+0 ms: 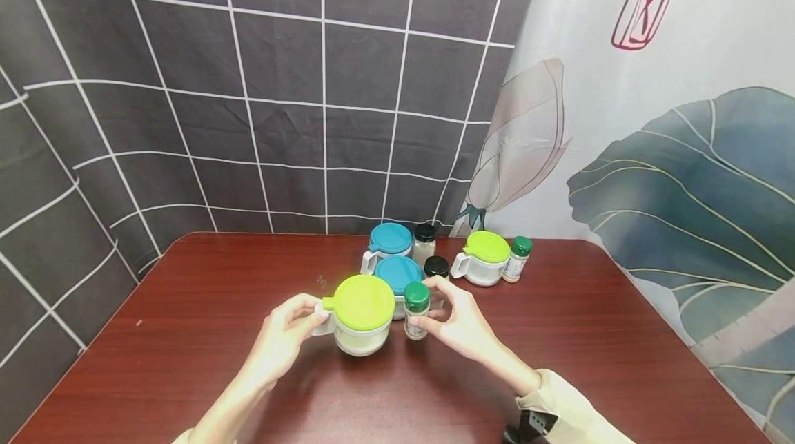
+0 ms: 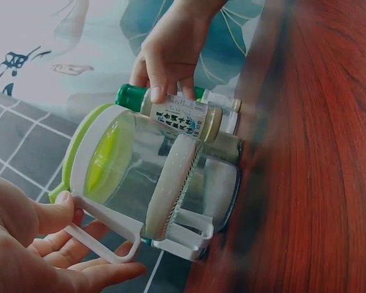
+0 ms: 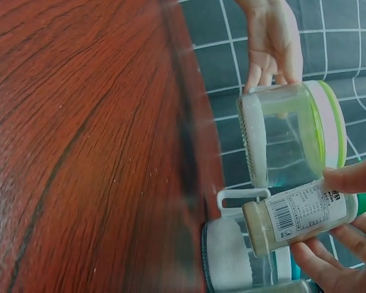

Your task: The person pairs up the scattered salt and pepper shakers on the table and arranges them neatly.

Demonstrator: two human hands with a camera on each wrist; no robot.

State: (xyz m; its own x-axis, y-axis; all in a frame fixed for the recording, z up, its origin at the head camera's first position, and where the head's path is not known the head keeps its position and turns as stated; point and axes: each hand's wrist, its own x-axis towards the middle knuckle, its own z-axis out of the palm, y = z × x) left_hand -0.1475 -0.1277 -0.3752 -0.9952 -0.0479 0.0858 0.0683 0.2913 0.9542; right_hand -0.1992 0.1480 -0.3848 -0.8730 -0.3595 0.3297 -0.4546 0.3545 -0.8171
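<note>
My left hand [image 1: 282, 337] grips the white handle of a clear glass seasoning jar [image 1: 363, 306] with a lime-green lid. White contents lie at the jar's bottom [image 2: 171, 186], which is raised off the table in the left wrist view. Between the thumb and fingers of my right hand [image 1: 462, 323] is a small labelled spice bottle [image 3: 302, 213] with a green cap [image 1: 417, 297]. It too is held above the tabletop, just right of the jar. Right behind these two stands a blue-lidded seasoning jar [image 1: 397, 273], partly hidden by them.
Another blue-lidded jar [image 1: 390, 239] and two black-capped bottles [image 1: 424, 247] stand farther back. To their right are a second lime-lidded jar [image 1: 486, 257] and another green-capped bottle [image 1: 517, 261]. The reddish-brown table [image 1: 217, 292] meets hanging cloths [image 1: 279, 133] behind it.
</note>
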